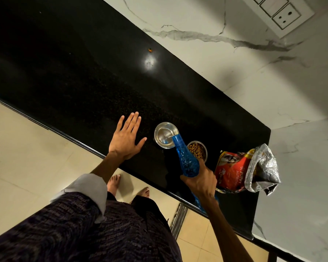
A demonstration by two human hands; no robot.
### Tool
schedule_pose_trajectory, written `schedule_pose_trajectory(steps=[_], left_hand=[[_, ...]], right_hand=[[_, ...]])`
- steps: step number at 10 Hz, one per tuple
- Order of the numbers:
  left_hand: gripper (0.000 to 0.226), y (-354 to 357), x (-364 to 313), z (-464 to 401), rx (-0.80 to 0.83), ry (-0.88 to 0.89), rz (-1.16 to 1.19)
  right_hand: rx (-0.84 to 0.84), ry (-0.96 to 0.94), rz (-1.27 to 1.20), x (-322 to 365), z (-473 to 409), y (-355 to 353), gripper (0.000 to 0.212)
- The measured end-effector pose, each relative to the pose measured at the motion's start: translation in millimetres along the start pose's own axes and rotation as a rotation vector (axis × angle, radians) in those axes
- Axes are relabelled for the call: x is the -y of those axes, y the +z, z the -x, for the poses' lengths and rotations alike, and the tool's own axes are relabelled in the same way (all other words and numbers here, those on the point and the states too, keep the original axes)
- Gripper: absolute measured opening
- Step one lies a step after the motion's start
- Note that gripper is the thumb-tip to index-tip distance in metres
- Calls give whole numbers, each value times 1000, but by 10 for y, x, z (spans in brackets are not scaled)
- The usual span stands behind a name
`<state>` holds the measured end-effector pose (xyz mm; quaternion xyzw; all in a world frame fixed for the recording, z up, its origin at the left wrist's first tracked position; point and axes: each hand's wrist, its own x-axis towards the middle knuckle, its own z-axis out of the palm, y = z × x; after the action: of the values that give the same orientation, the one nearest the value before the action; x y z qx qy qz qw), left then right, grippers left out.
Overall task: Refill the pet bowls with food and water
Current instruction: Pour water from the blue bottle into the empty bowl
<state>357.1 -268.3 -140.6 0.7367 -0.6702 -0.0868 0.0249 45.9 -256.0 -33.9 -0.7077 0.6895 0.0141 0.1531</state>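
Now the blue plastic bottle (186, 159) is tilted with its mouth over the rim of the steel water bowl (166, 135), which stands on the black counter (83, 82). It is probably light and a little soft, and may be slippery if wet, so the wide lower body is the best place to hold. The right hand (199, 183) grasps it there. The left hand (126, 138) lies flat with straight fingers, left of the bowl. Right of it are the kibble bowl (198, 150) and the puppy food bag (248, 171).

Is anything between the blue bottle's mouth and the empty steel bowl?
Nothing visible. The blue plastic bottle, gripped by the right hand, is tilted with its mouth right at the empty steel bowl's rim. The kibble-filled bowl sits beside it, not between.
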Motion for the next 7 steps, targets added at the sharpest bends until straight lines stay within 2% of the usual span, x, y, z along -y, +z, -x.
schedule_pose_trajectory(steps=[7], left_hand=[[88, -12, 2, 6, -1, -2, 9]], right_hand=[[-1, -2, 6, 0, -5, -5, 82]])
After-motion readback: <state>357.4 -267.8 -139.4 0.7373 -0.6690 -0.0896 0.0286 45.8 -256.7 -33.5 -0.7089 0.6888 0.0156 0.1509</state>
